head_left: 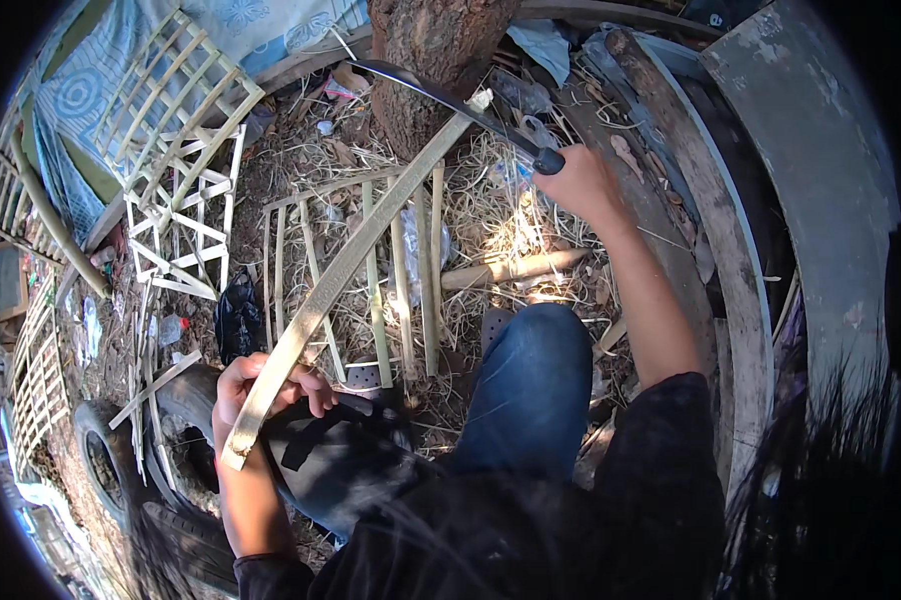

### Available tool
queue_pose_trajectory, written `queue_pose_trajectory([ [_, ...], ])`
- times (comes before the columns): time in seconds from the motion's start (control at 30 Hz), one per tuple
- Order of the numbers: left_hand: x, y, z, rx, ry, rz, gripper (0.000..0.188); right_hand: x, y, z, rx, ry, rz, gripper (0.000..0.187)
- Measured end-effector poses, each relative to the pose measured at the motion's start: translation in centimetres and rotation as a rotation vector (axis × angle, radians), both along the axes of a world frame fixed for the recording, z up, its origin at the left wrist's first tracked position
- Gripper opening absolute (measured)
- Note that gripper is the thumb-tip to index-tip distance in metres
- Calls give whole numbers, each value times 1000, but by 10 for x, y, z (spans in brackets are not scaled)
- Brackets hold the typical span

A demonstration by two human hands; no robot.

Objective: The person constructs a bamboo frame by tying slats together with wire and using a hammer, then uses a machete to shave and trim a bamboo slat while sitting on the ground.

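The left hand point(233, 388) holds the near end of a long flat wood strip point(341, 270), with its fingers bent around it. A short bit of the strip sticks out past those fingers, toward the person. The rest runs up and away from them, slanting to the right, and its far end is near the tree trunk point(441, 45). The right hand point(583, 187) has its fingers wrapped tight around the black handle of a big knife point(421, 88). From those fingers, the blade points left and away, crossing the strip close to its far end; I cannot tell if they touch. Between the two hands, a frame of thin sticks point(374, 285) lies on the ground, under the strip. Curly wood scraps point(486, 215) lie left of the right fingers, and a round stick point(516, 270) is below them. Just beyond the left fingers sits a black plastic bag point(238, 318). Old tires point(111, 450) lie to their left.
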State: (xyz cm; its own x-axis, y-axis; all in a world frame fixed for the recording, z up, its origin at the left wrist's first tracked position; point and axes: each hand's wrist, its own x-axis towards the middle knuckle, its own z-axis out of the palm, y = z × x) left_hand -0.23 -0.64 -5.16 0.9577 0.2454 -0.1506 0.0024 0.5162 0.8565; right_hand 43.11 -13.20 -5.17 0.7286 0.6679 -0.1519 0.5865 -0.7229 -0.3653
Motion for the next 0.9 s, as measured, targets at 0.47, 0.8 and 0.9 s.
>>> queue_pose_trajectory([
  [0.47, 113, -46, 23, 1166, 237, 276, 57, -35, -134, -118, -45, 401, -234, 52],
  [0.8, -15, -49, 19, 1825, 683, 485, 34, -54, -147, -175, 189, 493, -362, 34],
  [0.9, -112, -32, -5, 1707, 938, 829, 22, -46, -183, -177, 187, 458, -394, 32],
])
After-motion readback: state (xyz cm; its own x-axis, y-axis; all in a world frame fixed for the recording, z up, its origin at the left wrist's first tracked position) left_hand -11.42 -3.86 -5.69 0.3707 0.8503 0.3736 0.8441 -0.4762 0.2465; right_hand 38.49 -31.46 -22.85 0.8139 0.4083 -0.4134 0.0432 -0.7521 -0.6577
